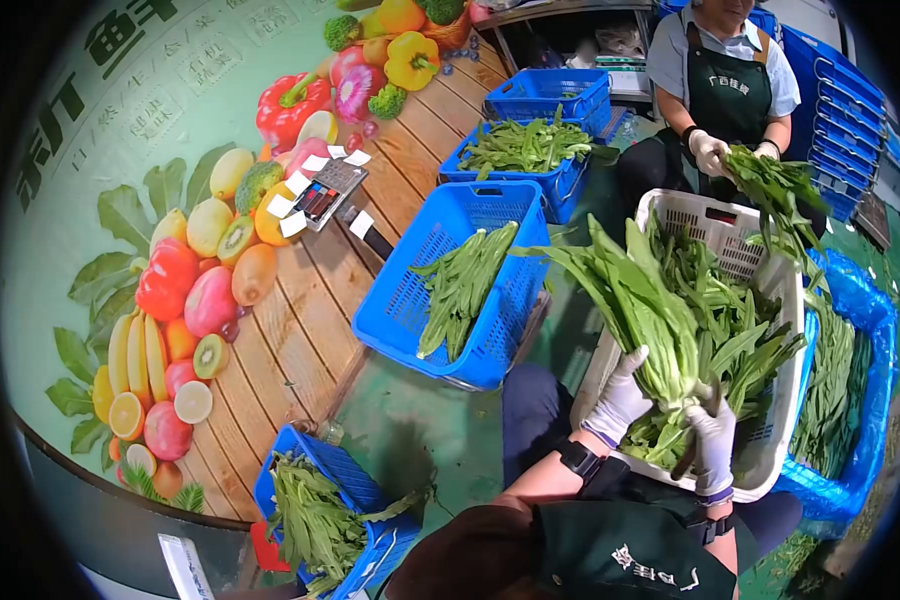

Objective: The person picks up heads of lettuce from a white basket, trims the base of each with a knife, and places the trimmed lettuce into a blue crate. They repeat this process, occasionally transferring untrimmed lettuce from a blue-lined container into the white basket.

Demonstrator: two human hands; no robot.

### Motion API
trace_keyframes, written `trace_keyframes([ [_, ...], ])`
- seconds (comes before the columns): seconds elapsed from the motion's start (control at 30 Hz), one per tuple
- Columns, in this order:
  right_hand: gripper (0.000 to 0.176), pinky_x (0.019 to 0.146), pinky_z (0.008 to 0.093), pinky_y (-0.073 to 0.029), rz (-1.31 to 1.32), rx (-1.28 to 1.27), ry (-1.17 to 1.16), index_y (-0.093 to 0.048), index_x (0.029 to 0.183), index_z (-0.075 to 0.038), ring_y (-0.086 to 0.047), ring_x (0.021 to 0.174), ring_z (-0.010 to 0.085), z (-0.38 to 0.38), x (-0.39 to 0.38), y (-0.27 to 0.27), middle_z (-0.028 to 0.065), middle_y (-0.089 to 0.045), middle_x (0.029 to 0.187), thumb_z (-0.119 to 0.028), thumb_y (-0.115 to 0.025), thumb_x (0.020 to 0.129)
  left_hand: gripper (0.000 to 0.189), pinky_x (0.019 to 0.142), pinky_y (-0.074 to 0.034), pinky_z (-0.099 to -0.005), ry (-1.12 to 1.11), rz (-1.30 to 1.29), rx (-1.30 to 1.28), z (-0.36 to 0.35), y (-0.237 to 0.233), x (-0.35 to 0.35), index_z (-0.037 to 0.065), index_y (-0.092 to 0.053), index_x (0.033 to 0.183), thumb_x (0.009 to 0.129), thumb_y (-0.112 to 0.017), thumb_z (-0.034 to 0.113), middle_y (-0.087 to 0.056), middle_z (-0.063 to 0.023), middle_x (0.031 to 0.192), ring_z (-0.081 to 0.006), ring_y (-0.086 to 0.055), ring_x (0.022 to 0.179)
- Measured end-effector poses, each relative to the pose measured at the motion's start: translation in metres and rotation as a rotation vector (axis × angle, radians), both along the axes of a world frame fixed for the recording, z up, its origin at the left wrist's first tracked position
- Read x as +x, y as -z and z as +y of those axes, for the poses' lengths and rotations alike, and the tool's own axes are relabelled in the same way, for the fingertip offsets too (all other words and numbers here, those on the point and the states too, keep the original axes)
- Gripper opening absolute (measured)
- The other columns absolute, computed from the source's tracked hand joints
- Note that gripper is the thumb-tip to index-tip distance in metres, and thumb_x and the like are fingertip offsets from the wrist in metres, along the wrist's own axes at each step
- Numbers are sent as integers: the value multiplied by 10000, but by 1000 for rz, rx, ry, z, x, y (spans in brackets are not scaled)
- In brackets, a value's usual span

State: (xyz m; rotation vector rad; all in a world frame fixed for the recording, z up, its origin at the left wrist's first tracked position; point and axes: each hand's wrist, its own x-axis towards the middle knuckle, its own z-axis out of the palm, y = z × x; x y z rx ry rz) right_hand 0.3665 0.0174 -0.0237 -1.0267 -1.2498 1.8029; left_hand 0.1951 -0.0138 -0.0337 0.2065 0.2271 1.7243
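My left hand (pixel 620 397), in a white glove, grips the stalk end of a bunch of long green leafy vegetables (pixel 635 290) that sticks up and to the left. My right hand (pixel 713 440), also gloved, closes around the base of the same bunch from the right. Both hands are over a white plastic crate (pixel 785 300) filled with more of the same greens.
A blue crate (pixel 490 345) with a stack of greens stands to the left, two more blue crates (pixel 560 180) behind it and one (pixel 355 490) near my left knee. A person in a green apron (pixel 725 95) across from me holds greens. A blue bag of greens (pixel 860 320) lies on the right.
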Motion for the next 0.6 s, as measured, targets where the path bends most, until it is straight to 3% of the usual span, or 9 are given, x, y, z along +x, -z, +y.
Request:
trace_keyframes([
  [0.17,298,650,234,-471,-305,355,123,-600,1016,64,-588,730,96,-11,-9,-20,84,-657,877,-17,-683,741,665,1035,-369,-425,-70,200,-146,-11,-26,7,66,-407,1345,802,-720,288,-529,-82,1258,-250,-513,1145],
  [0.2,205,636,255,-470,-302,282,184,-620,920,34,-587,705,119,-10,-12,-11,82,-646,809,-56,-693,752,629,1025,-382,-427,29,123,-167,-10,-10,2,49,-417,1334,817,-704,261,-530,-92,1258,-255,-515,1144],
  [0.23,153,607,283,-457,-329,573,228,-616,867,16,-575,665,144,-7,-11,12,86,-608,722,-76,-690,770,593,1015,-394,-428,127,52,-182,-5,14,-4,31,-428,1324,832,-689,233,-531,-102,1258,-260,-517,1143],
  [0.27,144,585,301,-440,-447,593,165,-608,841,4,-546,624,157,-7,-13,7,87,-569,669,-90,-693,772,563,1010,-399,-434,119,137,-277,-2,28,-3,12,-433,1314,844,-671,212,-533,-119,1256,-274,-520,1141],
  [0.3,185,581,301,-433,-306,331,144,-610,855,4,-529,614,154,-8,-16,16,83,-559,666,-116,-713,759,534,1004,-405,-440,100,231,-373,-3,36,1,-8,-438,1303,856,-652,191,-535,-136,1254,-289,-522,1139],
  [0.37,232,561,259,-432,-255,210,137,-611,901,10,-523,611,102,-11,-20,10,42,-613,714,-160,-720,786,463,1003,-406,-443,255,-120,-346,-5,36,1,-36,-455,1276,873,-614,129,-550,-155,1231,-318,-534,1119],
  [0.43,224,532,235,-427,-197,3,144,-608,890,5,-515,580,73,-9,-18,2,20,-621,706,-169,-715,798,435,994,-413,-449,192,-127,-379,-2,40,5,-23,-463,1278,881,-596,94,-557,-159,1221,-324,-546,1101],
  [0.53,185,495,247,-426,-288,133,162,-591,829,-3,-524,535,79,-4,-13,16,34,-609,640,-166,-678,817,421,991,-412,-431,127,292,-443,-3,37,7,-25,-460,1277,892,-586,93,-560,-147,1200,-309,-533,1115],
  [0.6,162,478,251,-413,-245,179,250,-583,800,-9,-517,520,83,-4,-12,23,25,-588,615,-152,-656,821,393,971,-431,-417,87,219,-399,2,34,20,-31,-481,1254,896,-583,95,-570,-148,1179,-302,-548,1090],
])
